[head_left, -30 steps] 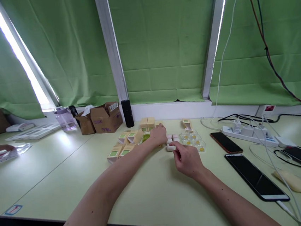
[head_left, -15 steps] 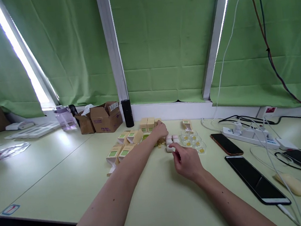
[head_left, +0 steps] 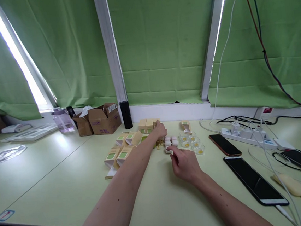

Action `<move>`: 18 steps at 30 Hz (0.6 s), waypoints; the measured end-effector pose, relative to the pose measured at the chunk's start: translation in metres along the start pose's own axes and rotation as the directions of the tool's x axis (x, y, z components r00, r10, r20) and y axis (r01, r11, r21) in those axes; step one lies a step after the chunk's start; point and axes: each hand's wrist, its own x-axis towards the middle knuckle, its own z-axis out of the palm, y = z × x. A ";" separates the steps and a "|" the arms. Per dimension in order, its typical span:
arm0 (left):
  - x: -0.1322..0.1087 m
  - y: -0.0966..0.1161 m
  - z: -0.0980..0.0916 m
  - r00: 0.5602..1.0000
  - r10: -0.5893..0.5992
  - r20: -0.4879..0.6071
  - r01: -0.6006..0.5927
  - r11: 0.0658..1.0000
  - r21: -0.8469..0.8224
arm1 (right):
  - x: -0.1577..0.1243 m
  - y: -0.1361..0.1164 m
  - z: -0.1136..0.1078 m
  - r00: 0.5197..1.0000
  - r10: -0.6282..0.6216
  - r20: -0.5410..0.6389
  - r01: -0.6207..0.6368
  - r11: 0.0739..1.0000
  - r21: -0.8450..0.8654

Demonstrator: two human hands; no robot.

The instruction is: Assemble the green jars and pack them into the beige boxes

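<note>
My left hand (head_left: 160, 130) stretches to the back of the table, its fingers bent against a small kraft-paper box (head_left: 156, 122) in a row of similar boxes (head_left: 145, 125). The grip is partly hidden by the hand. Below it lie small yellowish pieces (head_left: 159, 144). My right hand (head_left: 185, 162) is loosely curled in front of a cluster of small whitish-pink pieces (head_left: 170, 141), its index finger close to the front one; whether it touches cannot be made out. Clear rounded plastic cups (head_left: 193, 143) with yellow centres sit just right of the cluster.
Opened kraft boxes with green labels (head_left: 122, 152) lie left of my forearm; another (head_left: 186, 126) lies at the back. Phones (head_left: 255, 181), cables and a power strip (head_left: 248, 137) occupy the right side. A cardboard box (head_left: 104, 119) and black cylinder (head_left: 126, 114) stand at the back left.
The view has shifted slightly. Both hands keep nearly the same place: the left at the small kraft box, the right curled by the whitish-pink pieces.
</note>
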 end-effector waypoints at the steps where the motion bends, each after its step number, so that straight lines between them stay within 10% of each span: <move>1: -0.002 0.001 -0.002 1.000 0.001 -0.026 -0.001 1.000 -0.020 | 0.000 -0.001 0.000 1.000 0.002 0.005 -0.002 1.000 -0.004; 13: -0.081 -0.011 -0.063 0.900 0.029 -0.436 -0.159 0.951 -0.264 | -0.002 -0.008 0.002 0.997 0.001 0.076 0.000 1.000 -0.020; 18: -0.145 -0.032 -0.069 0.950 0.001 -0.312 -0.042 0.991 -0.124 | -0.002 -0.010 0.005 0.993 -0.008 0.120 0.012 1.000 -0.028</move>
